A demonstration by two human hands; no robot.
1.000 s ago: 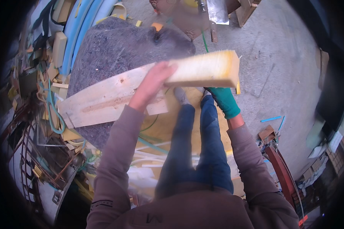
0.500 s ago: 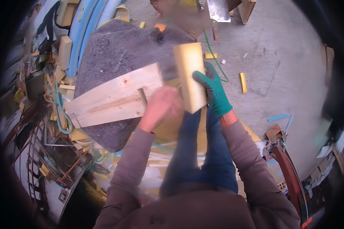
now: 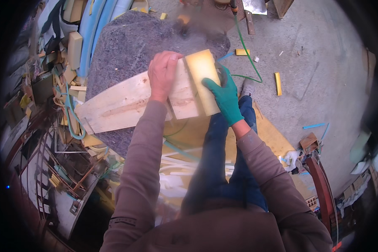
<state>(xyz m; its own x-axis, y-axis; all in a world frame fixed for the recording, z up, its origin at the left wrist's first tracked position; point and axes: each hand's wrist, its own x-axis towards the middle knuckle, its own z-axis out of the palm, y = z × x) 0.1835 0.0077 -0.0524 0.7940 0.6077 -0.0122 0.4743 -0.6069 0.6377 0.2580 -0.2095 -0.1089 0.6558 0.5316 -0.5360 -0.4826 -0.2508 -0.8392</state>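
Note:
A tapered wooden board (image 3: 126,99) lies across a grey felt-like pad, its narrow end toward the left. My bare left hand (image 3: 163,75) grips the board's far edge, with the fingertips hidden. In a green glove, my right hand (image 3: 227,94) is closed around a yellow foam block (image 3: 202,80), thumb on top and the other fingers mostly hidden behind. The block sits up against the board's wide right end, tilted slightly. A dark slot crosses the board beside my left wrist.
Under the board is the grey pad (image 3: 122,46). A green hose (image 3: 251,59) curves over the concrete floor (image 3: 298,54), near a trowel-like blade (image 3: 255,6) and yellow foam scraps (image 3: 278,84). Blue tubes (image 3: 93,33) and piled offcuts line the left. Yellow sheet material (image 3: 269,130) lies around my legs.
My left hand has moved up and left onto the board's far edge. The foam block has turned its broad face up and come against the board's right end, in my right hand.

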